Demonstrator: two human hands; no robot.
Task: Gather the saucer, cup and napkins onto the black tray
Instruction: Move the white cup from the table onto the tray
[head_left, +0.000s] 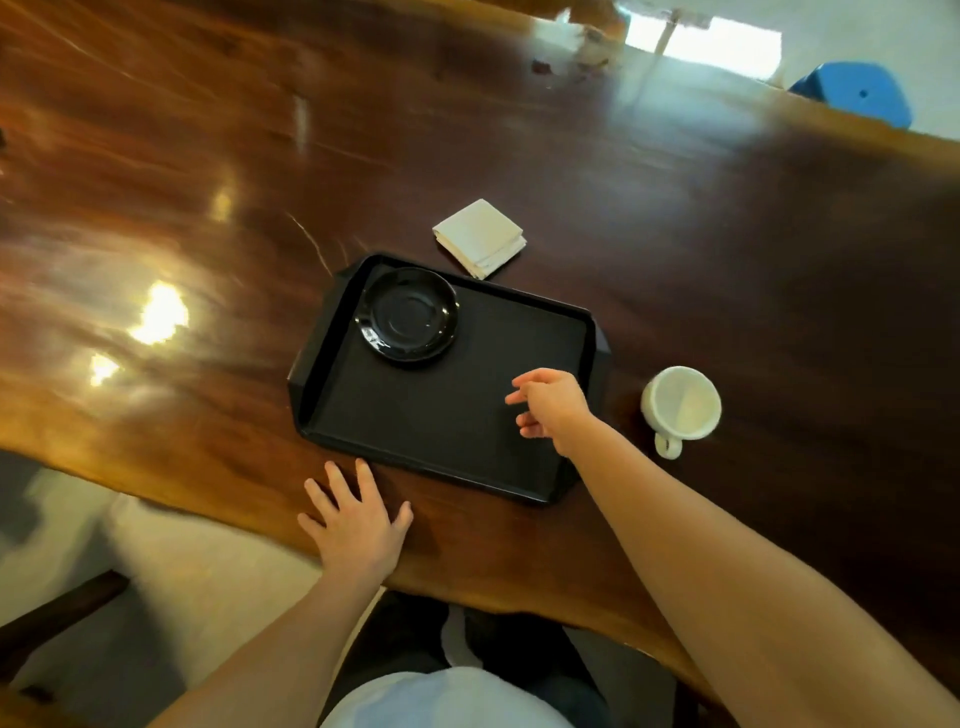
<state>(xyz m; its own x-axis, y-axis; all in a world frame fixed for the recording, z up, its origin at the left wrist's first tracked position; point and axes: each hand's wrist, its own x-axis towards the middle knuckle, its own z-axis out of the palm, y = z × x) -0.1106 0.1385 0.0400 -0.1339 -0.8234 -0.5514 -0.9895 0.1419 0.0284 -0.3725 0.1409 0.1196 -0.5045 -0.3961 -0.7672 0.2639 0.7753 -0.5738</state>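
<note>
Presently the saucer (408, 315) sits on the tray (441, 426); cup (681, 402) stands off-tray, just right of the right hand (550, 405), loosely spread, empty. Left hand (353, 525) lies flat on the table (208, 208). Napkins (480, 237) beyond the tray.

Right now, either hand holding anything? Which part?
Nothing held. Left hand lies flat on the table; right hand hovers empty above the black tray.

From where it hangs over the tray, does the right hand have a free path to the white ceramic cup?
Probably yes. The empty right hand hovers over the black plastic tray's right end, and the white ceramic cup stands just past that rim on bare wooden table.
</note>
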